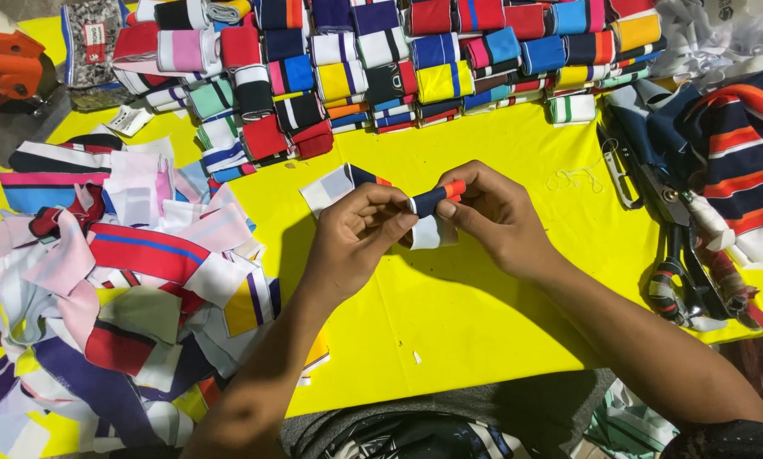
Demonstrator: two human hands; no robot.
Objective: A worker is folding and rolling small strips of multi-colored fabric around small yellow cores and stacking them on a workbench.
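Two hands: both meet over the middle of the yellow table (483, 314), working one small piece of cloth.
Left hand (357, 234): fingers curled shut, thumb and fingertips pinching the near end of the folded fabric strip (433, 204).
Right hand (493, 214): closed likewise, thumb and forefinger clamped on the strip's far end, touching the left hand's fingertips.
Strip, look: narrow ribbed band, navy blue with a white stripe and an orange-red tip; a pale grey-white part hangs below the fingers. It is folded or rolled tight between the two grips; which one I cannot tell.
Strip, place: held just above the table surface, centre of view, well apart from both piles.
Loose swatch (337, 184): white, navy and orange piece lying flat on the table just behind the left hand.
Containers: no box or tray in view; the goods sit straight on the table.
Stacked bundles (398, 68): rows of folded striped bands along the far edge, in red, blue, yellow, black, white, green and pink.
Loose pile (118, 263): unfolded striped pieces heaped at the left, overlapping.
Scissors (683, 246): dark, with wrapped handles, at the right beside striped garments (738, 153).
Clear bag (92, 38): far left corner, contents too small to tell.
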